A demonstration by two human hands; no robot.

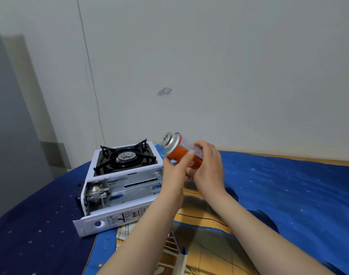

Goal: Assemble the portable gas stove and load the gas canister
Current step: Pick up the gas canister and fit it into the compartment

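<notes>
Orange can (176, 153), fingers (199, 145) of left hand (174, 170) and right hand (208, 165) curled round it. Aim its silver end (the nozzle) at the stove (126, 161) valve (96, 191); lay it in softly.

Bare left forearm (149, 225), bare right forearm (259, 225), uncovered up to bottom edge. Left hand (174, 167), right hand (208, 163) bare. Short plain nail on one left finger.

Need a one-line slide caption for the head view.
Loading step: left hand and right hand hold the orange gas canister beside the white stove with its canister bay open.
</notes>
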